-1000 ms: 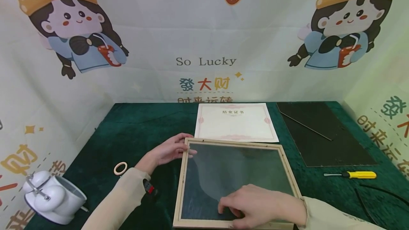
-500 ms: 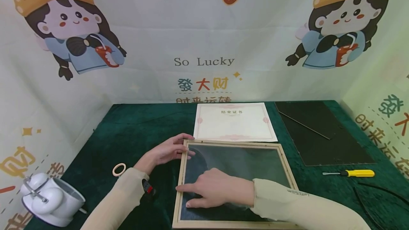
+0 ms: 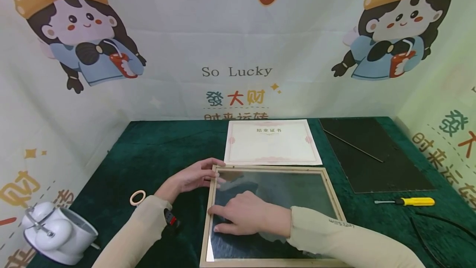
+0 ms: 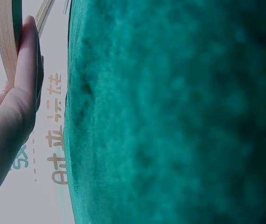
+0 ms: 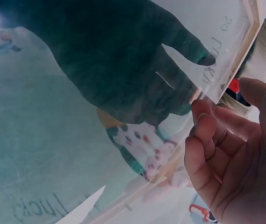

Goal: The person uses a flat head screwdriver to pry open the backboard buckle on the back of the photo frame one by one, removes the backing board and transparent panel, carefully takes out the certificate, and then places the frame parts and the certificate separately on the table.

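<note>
A light wooden picture frame [image 3: 208,235] with a clear, reflective pane [image 3: 297,189] stands near the front of the table in the head view. My left hand [image 3: 191,179] grips its upper left corner; some fingertips show through the pane. In the left wrist view that hand [image 4: 13,112] lies along the frame's wooden side [image 4: 5,42]. My right hand [image 3: 247,214] reaches across the pane, index finger straight and touching the left rail, thumb extended. In the right wrist view the other fingers of this hand [image 5: 235,158] are bent near the rail, and the pane [image 5: 30,116] mirrors a dark hand shape.
Behind the frame lies a printed certificate [image 3: 273,144]. At right are a black board [image 3: 383,173] with a thin rod [image 3: 353,146], a yellow-handled screwdriver [image 3: 416,201] and a black cord [image 3: 424,239]. At left stand a white alarm clock [image 3: 55,235] and a wooden ring [image 3: 137,198].
My right hand has moved from the frame's front rail across the pane to the left rail, then slightly up along it. Reflections in the pane have shifted. My left hand keeps its grip.
</note>
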The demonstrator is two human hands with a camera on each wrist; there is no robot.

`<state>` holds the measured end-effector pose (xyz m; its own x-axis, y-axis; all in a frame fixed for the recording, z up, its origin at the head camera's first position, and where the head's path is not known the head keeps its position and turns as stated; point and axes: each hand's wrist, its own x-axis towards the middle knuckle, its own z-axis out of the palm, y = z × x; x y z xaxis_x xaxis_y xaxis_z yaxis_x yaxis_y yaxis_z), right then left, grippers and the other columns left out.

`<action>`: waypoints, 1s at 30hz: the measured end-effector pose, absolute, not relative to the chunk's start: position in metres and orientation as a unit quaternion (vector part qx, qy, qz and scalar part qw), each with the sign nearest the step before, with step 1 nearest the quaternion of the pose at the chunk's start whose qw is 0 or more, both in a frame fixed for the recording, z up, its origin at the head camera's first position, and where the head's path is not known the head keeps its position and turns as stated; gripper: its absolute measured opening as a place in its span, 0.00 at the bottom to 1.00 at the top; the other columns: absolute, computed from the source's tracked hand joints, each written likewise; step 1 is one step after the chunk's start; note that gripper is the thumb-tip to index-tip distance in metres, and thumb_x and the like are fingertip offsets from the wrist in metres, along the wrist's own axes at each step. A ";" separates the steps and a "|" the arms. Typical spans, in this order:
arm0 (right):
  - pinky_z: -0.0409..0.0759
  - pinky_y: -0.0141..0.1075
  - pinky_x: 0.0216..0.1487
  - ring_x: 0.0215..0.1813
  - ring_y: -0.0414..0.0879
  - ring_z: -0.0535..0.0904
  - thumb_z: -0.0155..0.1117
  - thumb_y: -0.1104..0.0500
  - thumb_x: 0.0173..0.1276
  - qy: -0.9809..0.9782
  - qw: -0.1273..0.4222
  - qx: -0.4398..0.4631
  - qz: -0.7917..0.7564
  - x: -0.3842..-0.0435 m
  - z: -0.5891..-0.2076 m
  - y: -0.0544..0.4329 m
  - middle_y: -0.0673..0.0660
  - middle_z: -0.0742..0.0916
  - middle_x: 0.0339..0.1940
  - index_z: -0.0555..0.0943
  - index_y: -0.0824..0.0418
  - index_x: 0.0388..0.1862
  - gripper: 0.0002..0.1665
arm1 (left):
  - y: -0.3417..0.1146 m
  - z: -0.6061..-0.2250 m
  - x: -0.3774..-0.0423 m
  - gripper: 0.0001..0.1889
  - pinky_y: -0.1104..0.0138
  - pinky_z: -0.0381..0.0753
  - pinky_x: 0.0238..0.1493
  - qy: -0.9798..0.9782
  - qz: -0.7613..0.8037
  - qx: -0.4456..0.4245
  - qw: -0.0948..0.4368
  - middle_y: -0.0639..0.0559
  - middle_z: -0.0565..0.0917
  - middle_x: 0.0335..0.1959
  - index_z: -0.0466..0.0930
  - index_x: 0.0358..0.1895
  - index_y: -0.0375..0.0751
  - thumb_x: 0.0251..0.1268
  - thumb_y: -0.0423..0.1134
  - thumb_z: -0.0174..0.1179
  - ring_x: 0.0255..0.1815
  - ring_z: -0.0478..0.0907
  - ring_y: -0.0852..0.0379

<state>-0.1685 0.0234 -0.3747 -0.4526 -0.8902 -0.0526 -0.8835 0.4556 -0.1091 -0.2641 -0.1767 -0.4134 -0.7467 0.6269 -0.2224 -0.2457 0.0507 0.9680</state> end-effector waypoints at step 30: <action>0.54 0.29 0.11 0.09 0.38 0.60 0.45 0.43 0.67 0.865 -0.021 -0.500 -0.029 -0.178 -0.345 0.028 0.43 0.66 0.07 0.69 0.53 0.44 0.17 | -0.174 -0.417 -0.269 0.21 0.55 0.72 0.46 0.697 0.613 0.154 0.339 0.38 0.65 0.50 0.59 0.56 0.33 0.60 0.30 0.51 0.41 0.74 0.46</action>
<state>-0.1781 0.0284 -0.3448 -0.4999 -0.8636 0.0654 -0.8661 0.4990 -0.0297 -0.2687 -0.1743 -0.4169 -0.7225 0.6304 -0.2840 -0.2005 0.2020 0.9586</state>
